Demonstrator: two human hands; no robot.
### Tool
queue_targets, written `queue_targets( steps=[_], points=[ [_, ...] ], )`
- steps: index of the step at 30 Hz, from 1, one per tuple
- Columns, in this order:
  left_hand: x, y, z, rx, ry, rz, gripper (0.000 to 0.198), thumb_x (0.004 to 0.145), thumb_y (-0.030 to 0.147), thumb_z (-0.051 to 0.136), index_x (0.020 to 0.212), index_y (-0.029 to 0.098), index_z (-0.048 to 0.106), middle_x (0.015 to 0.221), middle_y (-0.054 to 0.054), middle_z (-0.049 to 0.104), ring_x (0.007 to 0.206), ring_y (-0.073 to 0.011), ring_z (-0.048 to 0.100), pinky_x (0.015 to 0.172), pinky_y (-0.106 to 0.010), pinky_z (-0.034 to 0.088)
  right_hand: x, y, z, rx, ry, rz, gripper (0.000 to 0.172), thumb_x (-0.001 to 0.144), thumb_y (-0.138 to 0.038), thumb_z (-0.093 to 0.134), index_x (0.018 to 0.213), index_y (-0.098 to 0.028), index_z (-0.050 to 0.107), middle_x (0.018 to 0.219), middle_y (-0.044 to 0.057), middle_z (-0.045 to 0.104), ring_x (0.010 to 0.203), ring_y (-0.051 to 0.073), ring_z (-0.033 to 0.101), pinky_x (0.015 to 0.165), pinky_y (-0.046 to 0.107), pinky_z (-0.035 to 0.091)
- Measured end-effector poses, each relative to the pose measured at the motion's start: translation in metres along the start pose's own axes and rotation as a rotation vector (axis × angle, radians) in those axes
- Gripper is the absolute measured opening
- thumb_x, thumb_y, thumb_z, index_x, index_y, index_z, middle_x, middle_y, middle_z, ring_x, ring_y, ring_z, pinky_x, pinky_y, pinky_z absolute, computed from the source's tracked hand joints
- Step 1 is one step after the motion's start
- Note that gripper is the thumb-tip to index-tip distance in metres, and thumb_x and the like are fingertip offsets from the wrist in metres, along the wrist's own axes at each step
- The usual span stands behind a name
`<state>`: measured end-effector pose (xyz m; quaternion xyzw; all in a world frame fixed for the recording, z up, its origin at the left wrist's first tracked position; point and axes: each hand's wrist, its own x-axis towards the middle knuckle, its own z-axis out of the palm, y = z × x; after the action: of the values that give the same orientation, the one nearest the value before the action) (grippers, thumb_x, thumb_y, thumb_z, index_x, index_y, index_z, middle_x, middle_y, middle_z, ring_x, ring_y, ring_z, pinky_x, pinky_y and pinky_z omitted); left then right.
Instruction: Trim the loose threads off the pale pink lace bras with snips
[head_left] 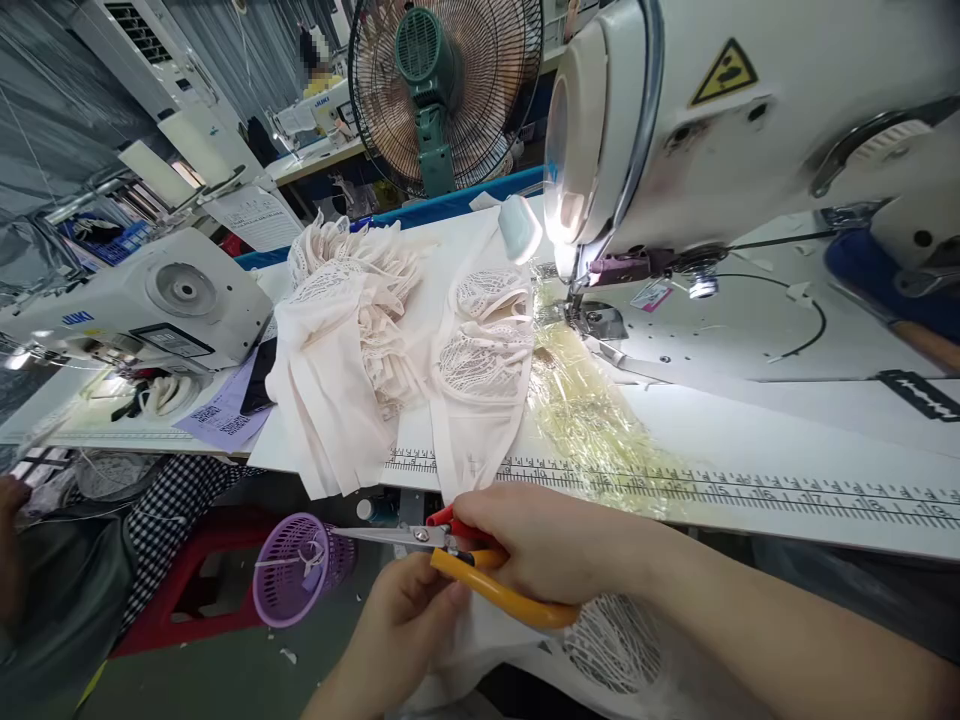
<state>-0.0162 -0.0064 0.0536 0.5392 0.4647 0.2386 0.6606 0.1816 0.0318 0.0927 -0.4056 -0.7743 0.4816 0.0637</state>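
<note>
Right hand [547,550] gripped scissors [420,537]; left hand [405,612] pinched lace cloth [469,455] just below. Cloth looked light, limp, easily snagged; best held taut near its edge.

Right hand [547,548]: I have it closed in a grip, knuckles up, fingers wrapped underneath, low in the middle of my view.
Right forearm [750,620]: bare, coming in from the lower right, wrist nearly straight.
Left hand [405,612]: just below and left of the right hand, fingers curled to the palm, touching it.
Left wrist [352,690]: bare, rising from the bottom edge.
</note>
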Motion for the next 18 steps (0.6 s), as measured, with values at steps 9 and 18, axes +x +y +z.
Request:
queue_targets(
  steps=[9, 18],
  points=[
    [0.002, -0.014, -0.006, -0.174, -0.074, -0.047, 0.027, 0.077, 0.042, 0.068, 0.083, 0.016, 0.070, 0.071, -0.003, 0.062, 0.062, -0.0125, 0.051, 0.061, -0.024, 0.040, 0.006, 0.002, -0.002, -0.021, -0.018, -0.057, 0.016, 0.069, -0.023, 0.054, 0.066, -0.022, 0.038, 0.064, -0.002, 0.051, 0.052, 0.013, 0.044, 0.042, 0.024, 0.031],
    [0.004, -0.015, 0.002, -0.209, 0.062, -0.077, 0.032, 0.070, 0.044, 0.074, 0.073, 0.014, 0.063, 0.063, -0.001, 0.057, 0.060, -0.0127, 0.050, 0.059, -0.024, 0.038, -0.002, 0.002, 0.009, 0.130, 0.103, -0.002, 0.019, 0.067, -0.019, 0.057, 0.066, -0.022, 0.038, 0.066, -0.002, 0.048, 0.055, 0.013, 0.042, 0.047, 0.026, 0.033]
  ],
)
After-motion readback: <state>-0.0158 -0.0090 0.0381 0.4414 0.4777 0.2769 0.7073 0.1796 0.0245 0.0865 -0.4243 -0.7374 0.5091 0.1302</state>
